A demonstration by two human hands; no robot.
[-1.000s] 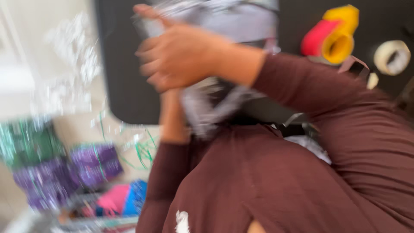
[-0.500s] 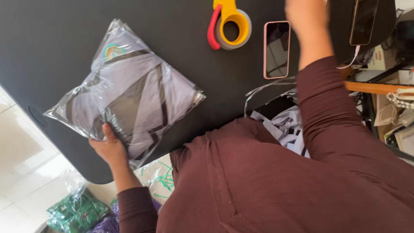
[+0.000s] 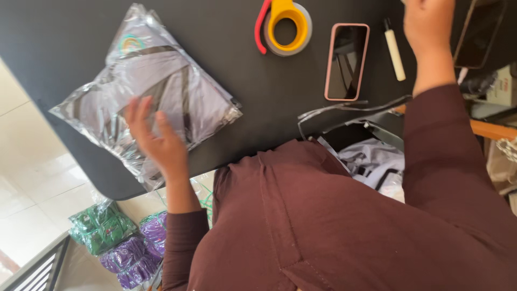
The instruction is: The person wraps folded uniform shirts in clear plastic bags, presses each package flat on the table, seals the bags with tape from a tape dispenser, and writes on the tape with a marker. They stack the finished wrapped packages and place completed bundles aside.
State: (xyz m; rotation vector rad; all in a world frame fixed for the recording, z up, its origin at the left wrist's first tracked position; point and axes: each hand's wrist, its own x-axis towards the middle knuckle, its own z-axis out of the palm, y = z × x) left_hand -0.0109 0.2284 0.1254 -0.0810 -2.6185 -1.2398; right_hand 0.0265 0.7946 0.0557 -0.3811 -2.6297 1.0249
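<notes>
A clear plastic bag (image 3: 156, 91) with a folded grey garment inside lies flat on the black table (image 3: 258, 97), at its left end. My left hand (image 3: 156, 141) rests on the bag's near part with its fingers spread, holding nothing. My right hand (image 3: 428, 24) reaches to the table's far right, between a white marker (image 3: 395, 51) and a dark phone (image 3: 478, 35). Its fingers run out of the top of the view, so their grip is hidden. Both arms are in maroon sleeves.
A yellow and red tape dispenser (image 3: 285, 24) and a pink-cased phone (image 3: 346, 62) lie at the far side. An opened bag with grey garments (image 3: 371, 156) sits near my lap. Green packets (image 3: 99, 226) and purple packets (image 3: 134, 256) lie on the tiled floor at left.
One second ago both hands held the bagged garment up. It now lies on the table. My left hand has slid from the bag's lower edge onto its top; my right hand stays far right.
</notes>
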